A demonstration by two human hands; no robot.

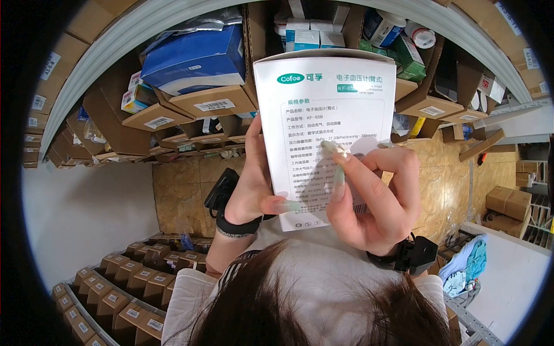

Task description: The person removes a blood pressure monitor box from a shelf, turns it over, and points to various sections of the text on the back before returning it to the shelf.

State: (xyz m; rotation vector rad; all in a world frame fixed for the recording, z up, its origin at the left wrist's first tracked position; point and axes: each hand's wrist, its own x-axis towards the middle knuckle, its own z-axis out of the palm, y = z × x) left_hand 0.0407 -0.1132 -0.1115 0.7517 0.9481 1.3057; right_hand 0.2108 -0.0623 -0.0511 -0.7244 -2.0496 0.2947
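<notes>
A white blood pressure monitor box (294, 135) with green "Cofoe" lettering and printed Chinese text stands upright close in front of my chest. My left hand (254, 184) grips it along its left edge, thumb across the lower front and the other fingers behind it. Before the box's printed face is my right hand (378, 196), curled in, with index finger and thumb brought close together over the text lines. Its long nails are pale green, and a small white ornament shows at the index fingertip. No object shows between those fingers.
Shelves of labelled cardboard bins curve around ahead, holding a blue box (196, 60), a white bottle (384, 26) and green boxes (410, 60). More bins (124, 294) line the lower left. A carton (508, 202) and bagged blue items (470, 262) are at the right.
</notes>
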